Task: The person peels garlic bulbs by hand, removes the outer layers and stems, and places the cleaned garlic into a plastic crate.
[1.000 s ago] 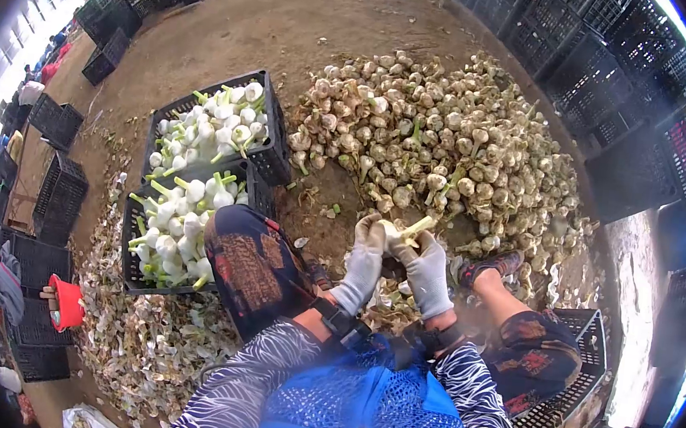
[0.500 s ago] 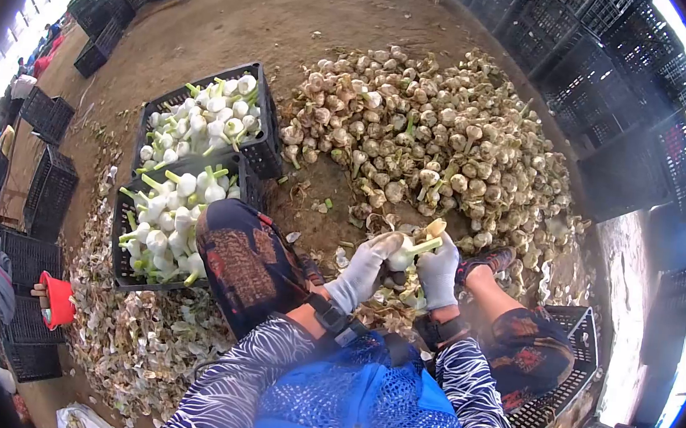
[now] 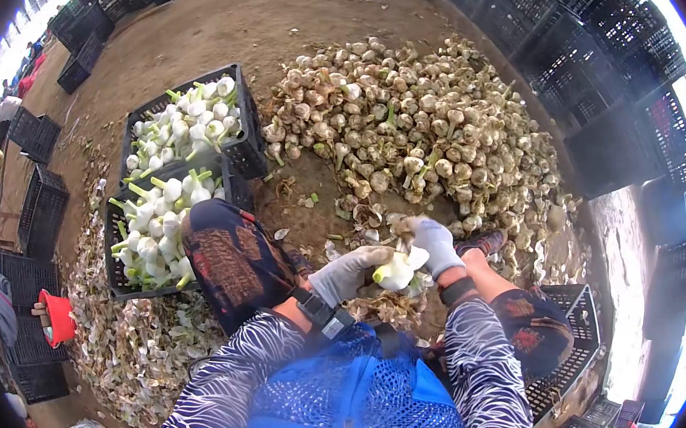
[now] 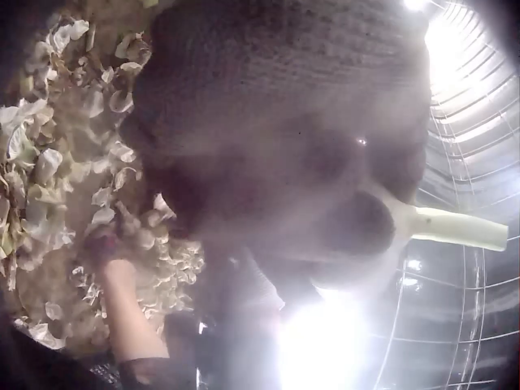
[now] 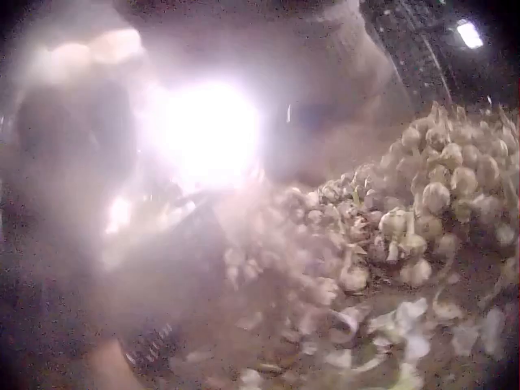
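A white garlic bulb (image 3: 393, 273) is gripped in my gloved left hand (image 3: 347, 272), low in front of my blue vest. From that hand, in the left wrist view, a pale green garlic stem (image 4: 459, 229) sticks out to the right. My gloved right hand (image 3: 434, 246) is bent just above and right of the bulb, fingers curled. A white flap of garlic skin (image 3: 418, 257) shows between it and the bulb, held at the underside of the hand. Glare and blur cover most of the right wrist view.
A big heap of unpeeled garlic (image 3: 417, 130) lies ahead. Two black crates (image 3: 244, 140) of white garlic stand at the left, beside my knee. Loose skins (image 3: 140, 351) cover the ground at left. A red bucket (image 3: 60, 320) sits farther left; stacked black crates (image 3: 573, 55) line the right.
Both hands came down and apart from close together. The right hand turned over above the bulb, and the bulb now shows more white with a loose flap. The head view shifted a little.
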